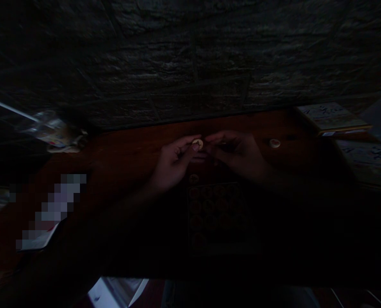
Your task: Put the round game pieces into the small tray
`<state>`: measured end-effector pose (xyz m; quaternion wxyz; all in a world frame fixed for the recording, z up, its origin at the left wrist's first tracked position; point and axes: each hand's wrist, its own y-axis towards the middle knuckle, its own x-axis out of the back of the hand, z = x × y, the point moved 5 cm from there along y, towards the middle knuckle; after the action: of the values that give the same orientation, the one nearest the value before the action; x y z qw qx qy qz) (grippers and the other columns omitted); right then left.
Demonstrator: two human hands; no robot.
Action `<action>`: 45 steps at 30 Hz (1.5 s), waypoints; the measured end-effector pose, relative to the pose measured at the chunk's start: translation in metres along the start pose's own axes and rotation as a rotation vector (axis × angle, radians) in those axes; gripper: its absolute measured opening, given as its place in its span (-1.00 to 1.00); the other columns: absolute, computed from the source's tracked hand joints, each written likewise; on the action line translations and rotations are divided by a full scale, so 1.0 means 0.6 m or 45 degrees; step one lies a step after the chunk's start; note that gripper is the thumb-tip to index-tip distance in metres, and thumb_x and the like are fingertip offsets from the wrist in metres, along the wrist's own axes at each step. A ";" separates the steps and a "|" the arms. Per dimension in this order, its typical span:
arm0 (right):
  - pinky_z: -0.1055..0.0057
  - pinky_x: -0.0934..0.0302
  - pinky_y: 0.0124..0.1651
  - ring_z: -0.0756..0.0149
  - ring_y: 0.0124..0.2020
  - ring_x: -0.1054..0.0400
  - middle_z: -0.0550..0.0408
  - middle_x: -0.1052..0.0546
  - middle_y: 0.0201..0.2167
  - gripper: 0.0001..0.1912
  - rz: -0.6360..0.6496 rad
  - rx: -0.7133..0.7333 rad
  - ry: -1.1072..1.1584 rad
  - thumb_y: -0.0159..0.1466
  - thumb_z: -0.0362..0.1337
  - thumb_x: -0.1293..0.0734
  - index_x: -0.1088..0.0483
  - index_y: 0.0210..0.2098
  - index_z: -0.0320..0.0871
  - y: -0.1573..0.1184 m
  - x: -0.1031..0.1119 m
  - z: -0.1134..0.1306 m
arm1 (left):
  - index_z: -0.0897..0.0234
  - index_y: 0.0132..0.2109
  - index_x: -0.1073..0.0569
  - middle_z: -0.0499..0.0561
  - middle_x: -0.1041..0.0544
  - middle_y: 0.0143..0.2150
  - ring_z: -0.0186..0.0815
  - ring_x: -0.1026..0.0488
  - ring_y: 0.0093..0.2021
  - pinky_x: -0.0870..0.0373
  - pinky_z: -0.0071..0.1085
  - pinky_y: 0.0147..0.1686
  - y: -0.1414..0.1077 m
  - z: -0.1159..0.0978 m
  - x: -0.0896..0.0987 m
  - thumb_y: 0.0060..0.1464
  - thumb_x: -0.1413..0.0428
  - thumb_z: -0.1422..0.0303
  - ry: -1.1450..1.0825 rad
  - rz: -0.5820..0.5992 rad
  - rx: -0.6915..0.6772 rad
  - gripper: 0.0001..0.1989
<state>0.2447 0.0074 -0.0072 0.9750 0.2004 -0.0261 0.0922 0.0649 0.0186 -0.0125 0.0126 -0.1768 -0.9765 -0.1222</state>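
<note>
A round, pale Chinese chess piece [197, 143] with a dark character on its face is pinched between the thumb and fingers of my left hand [174, 162]. Just to its right, my right hand [238, 154] has its thumb and fingers bent toward the piece. A small pale edge shows between those fingers, too dim to make out. Below the hands a loose chess piece [194, 179] lies on the table. Closer to me, rows of round pieces sit in a dark, shallow tray [222, 246]. Another piece [275, 143] rests alone to the right of my right hand.
The wooden table [129, 147] meets a dark stone wall [177, 55]. Two printed boxes, one farther back [334, 117] and one nearer [370, 162], are at the right. A clear plastic bag [57, 132] stands at the left, above a blurred-out flat object [54, 214]. The light is very dim.
</note>
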 end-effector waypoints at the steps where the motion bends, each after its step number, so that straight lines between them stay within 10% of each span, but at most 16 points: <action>1: 0.39 -0.46 -0.32 0.36 -0.41 -0.54 0.07 -0.72 -0.24 -0.75 -0.007 0.044 -0.031 0.30 -0.20 -0.54 -0.63 -0.05 -0.12 -0.001 0.000 0.003 | 0.32 0.16 -0.57 0.15 -0.75 -0.04 -0.16 -0.76 -0.18 -0.75 -0.23 -0.10 0.000 0.000 0.000 0.30 -0.30 0.08 -0.014 0.016 0.003 -0.54; 7: 0.26 -0.49 0.03 0.23 -0.09 -0.61 0.05 -0.71 -0.09 -0.70 0.018 0.269 -0.180 0.29 -0.32 -0.55 -0.64 0.02 -0.07 -0.008 -0.006 0.017 | 0.30 0.02 -0.65 0.13 -0.74 -0.02 -0.18 -0.73 -0.13 -0.71 -0.30 -0.08 0.000 -0.006 -0.007 0.30 -0.30 0.11 -0.076 0.094 0.020 -0.65; 29: 0.29 -0.43 -0.13 0.25 -0.21 -0.59 0.05 -0.70 -0.15 -0.78 0.076 0.268 -0.325 0.29 -0.20 -0.56 -0.64 -0.09 -0.09 -0.014 -0.012 0.021 | 0.22 0.16 -0.58 0.05 -0.73 -0.03 -0.20 -0.71 -0.12 -0.64 -0.32 -0.10 -0.008 -0.014 -0.003 0.28 -0.30 0.16 0.120 0.105 -0.055 -0.62; 45: 0.35 -0.43 -0.18 0.29 -0.27 -0.58 0.03 -0.72 -0.19 -0.77 -0.006 0.261 -0.359 0.32 -0.16 -0.53 -0.62 -0.11 -0.15 -0.018 0.000 0.068 | 0.25 -0.06 -0.60 0.01 -0.67 -0.40 -0.29 -0.62 -0.40 -0.55 -0.38 -0.32 -0.003 -0.039 0.013 0.27 -0.23 0.10 0.053 -0.084 -0.148 -0.70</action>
<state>0.2462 -0.0182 0.0262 0.9363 0.3099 -0.1524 0.0632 0.0567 0.0140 0.0104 0.0188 -0.1425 -0.9726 -0.1826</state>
